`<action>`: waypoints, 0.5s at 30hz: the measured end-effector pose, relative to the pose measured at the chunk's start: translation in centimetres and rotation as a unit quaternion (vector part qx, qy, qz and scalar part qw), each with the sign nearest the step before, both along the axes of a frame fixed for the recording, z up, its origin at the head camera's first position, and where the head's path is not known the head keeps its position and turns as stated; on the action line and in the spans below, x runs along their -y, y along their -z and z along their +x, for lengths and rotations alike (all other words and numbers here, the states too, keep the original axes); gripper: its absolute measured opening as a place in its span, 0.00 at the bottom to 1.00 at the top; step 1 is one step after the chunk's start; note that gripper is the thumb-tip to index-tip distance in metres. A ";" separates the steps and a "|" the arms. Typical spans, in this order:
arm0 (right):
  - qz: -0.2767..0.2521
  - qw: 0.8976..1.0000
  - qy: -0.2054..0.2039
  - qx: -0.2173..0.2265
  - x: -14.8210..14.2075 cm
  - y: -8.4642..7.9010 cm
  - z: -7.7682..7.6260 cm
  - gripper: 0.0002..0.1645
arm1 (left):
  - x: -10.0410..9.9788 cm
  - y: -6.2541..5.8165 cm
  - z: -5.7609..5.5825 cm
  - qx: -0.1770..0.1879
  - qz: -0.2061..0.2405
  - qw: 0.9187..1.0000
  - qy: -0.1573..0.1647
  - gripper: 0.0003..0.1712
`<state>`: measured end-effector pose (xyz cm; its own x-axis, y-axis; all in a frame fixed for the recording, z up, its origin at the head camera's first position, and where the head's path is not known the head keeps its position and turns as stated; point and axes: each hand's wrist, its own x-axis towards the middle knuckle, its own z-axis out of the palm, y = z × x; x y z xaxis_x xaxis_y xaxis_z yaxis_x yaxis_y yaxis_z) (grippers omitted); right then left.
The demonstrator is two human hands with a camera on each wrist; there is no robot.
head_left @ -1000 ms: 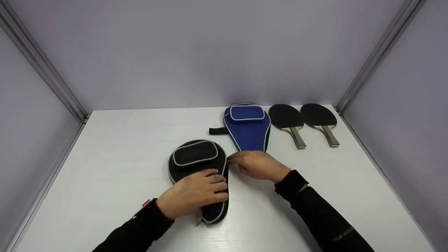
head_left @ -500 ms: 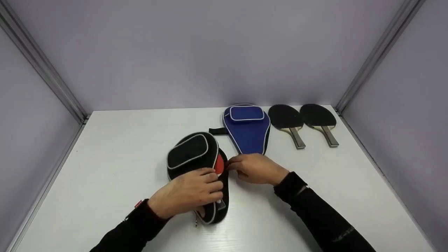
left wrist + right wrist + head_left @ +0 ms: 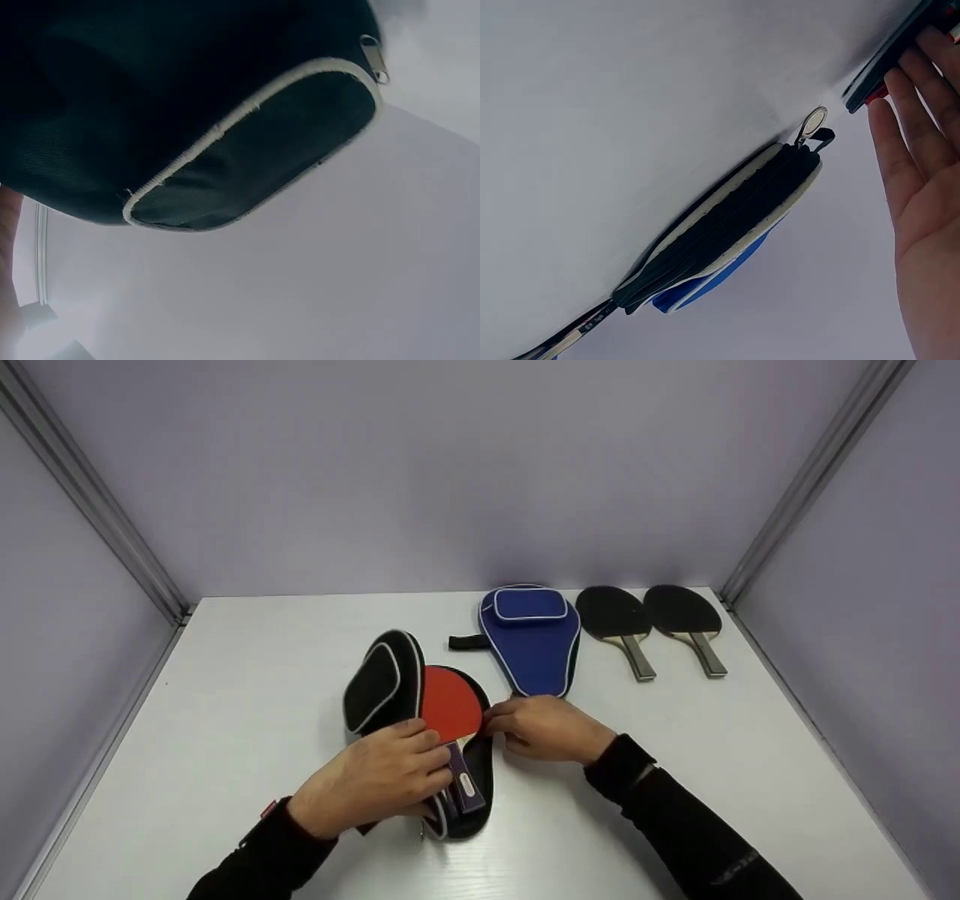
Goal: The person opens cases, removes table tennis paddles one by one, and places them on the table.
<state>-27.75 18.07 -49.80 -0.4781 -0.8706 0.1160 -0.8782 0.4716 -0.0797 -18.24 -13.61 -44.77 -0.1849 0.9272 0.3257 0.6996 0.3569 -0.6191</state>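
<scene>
A black table tennis paddle case (image 3: 375, 682) with white piping lies unzipped, its pocketed cover lifted to the left. My left hand (image 3: 375, 776) grips that cover by its right edge, the thumb underneath. Inside the case rests a red paddle (image 3: 448, 705), its dark handle toward me and partly behind my left fingers. My right hand (image 3: 551, 731) touches the right rim of the case's lower half with its fingertips. In the right wrist view the fingers (image 3: 907, 112) look straight at the rim. The left wrist view is filled by the cover and its white-edged pocket (image 3: 262, 150).
A blue paddle case (image 3: 532, 649) lies behind my right hand, its black strap (image 3: 469, 642) pointing left. To its right are two black paddles (image 3: 613, 611) (image 3: 684, 611), handles toward me. Grey walls (image 3: 480, 472) enclose the white table (image 3: 262, 660) at the back and sides.
My left hand has moved left, swinging the black case's cover up and over, so the red paddle now shows. My right hand has stayed at the right rim, shifting slightly toward me.
</scene>
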 end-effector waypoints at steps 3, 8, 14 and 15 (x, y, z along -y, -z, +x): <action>-0.005 1.000 -0.002 -0.003 -0.3 0.1 0.0 0.19 | 0.8 0.0 0.6 -0.003 0.007 1.000 -0.004 0.35; -0.019 1.000 -0.005 -0.009 -0.9 0.3 0.1 0.19 | 2.4 0.1 1.5 0.011 0.028 0.999 -0.018 0.44; -0.019 1.000 0.011 -0.001 -1.6 0.2 0.4 0.18 | 4.2 0.9 2.6 0.046 0.078 0.995 -0.032 0.40; -0.018 1.000 0.014 -0.001 -1.7 0.2 0.4 0.18 | 4.4 1.1 2.8 0.053 0.083 0.994 -0.036 0.38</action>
<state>-27.31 19.72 -49.98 -0.5017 -0.8523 0.1477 -0.8650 0.4927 -0.0950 -15.41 -18.05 -45.85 -0.2905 0.8453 0.4483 0.7271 0.4996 -0.4708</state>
